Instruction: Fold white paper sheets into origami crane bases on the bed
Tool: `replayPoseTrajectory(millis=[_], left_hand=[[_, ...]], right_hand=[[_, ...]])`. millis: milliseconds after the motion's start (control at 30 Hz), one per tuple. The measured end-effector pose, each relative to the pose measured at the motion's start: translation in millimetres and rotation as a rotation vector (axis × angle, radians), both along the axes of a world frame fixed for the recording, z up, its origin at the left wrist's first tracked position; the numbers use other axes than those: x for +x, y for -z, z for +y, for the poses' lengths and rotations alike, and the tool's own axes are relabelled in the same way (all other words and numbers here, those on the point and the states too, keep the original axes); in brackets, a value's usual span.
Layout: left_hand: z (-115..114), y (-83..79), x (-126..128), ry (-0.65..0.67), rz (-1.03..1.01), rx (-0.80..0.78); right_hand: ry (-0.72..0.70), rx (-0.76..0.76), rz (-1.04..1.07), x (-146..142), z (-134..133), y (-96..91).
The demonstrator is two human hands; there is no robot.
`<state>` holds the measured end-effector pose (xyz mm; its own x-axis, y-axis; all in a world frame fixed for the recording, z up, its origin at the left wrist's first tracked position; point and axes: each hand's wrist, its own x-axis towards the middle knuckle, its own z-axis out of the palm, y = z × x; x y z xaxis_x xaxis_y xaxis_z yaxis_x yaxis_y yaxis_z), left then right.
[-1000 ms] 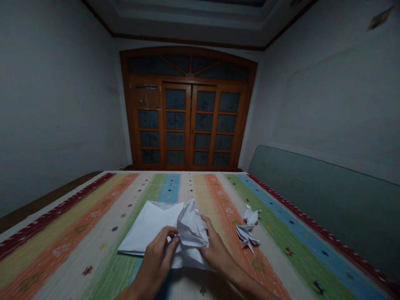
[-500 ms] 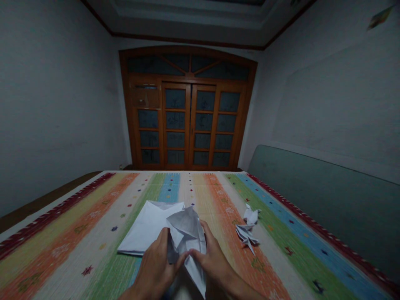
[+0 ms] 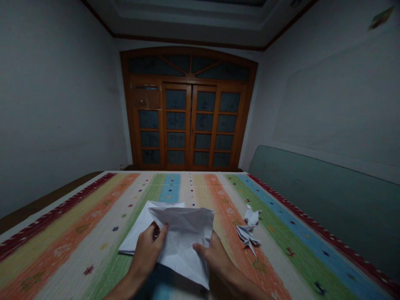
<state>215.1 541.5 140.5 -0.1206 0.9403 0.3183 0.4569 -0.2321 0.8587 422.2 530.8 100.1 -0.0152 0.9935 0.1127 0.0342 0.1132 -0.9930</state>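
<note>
Setup: desk (image 3: 203,179) under a striped tablecloth (image 3: 93,235), stripes running away from the wearer. Dim room. Wood-framed doors (image 3: 204,123) with dark panes past the far edge, pale wall (image 3: 56,104) on the left, another on the right, grey-green panel (image 3: 315,196) along the right side.

Work: creased white sheet (image 3: 184,237) is up front, roughly central, between both hands, broad face tilted toward the camera. Left hand (image 3: 143,252) pinches its left edge: thumb on the near face, fingers mostly hidden behind. Right hand (image 3: 218,256) grips the right side, thumb pressed on the near face, rest of the fingers behind the paper. Both grips closed down to paper thickness.

Folded white paper (image 3: 133,235) lies flat behind and left of the sheet, which overlaps it in view; can't tell if they touch. Sheet's lowest corner points down near the right wrist; can't tell if it meets the cloth.

Clearances: two folded paper figures, one spiky (image 3: 246,236), one more compact (image 3: 251,216) just behind it, sit right of the right hand, well apart from it. Cloth runs between them, left of the folded paper, and on to the far edge.
</note>
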Motion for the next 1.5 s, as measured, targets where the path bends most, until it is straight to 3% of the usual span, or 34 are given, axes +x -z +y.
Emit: replayPoseTrajectory(millis=[400,767,900,1033,1333,1500], left_hand=[[23.8,5.1,-15.5,0.04,-0.022,-0.095],[28.9,-8.7,-27.3,0.071,-0.158,-0.168],[38.3,-8.3,-38.4,0.008,-0.201,-0.137],[52.8,2.2,-48.2,-0.086,-0.199,-0.094],[74.9,9.0,-82.3,-0.294,0.102,0.002],[83.6,18.3,-92.2,-0.282,0.319,-0.011]], right_hand=[[0.035,0.037,-0.034,2.8,-2.5,-16.5],[0.11,0.054,-0.043,7.5,14.7,-8.4],[0.095,0.064,-0.043,5.0,29.0,-12.4],[0.065,0.082,-0.044,-11.4,46.1,-13.6],[0.175,0.166,-0.257,-60.2,65.4,2.9],[0.234,0.205,-0.465,-75.5,61.4,15.1]])
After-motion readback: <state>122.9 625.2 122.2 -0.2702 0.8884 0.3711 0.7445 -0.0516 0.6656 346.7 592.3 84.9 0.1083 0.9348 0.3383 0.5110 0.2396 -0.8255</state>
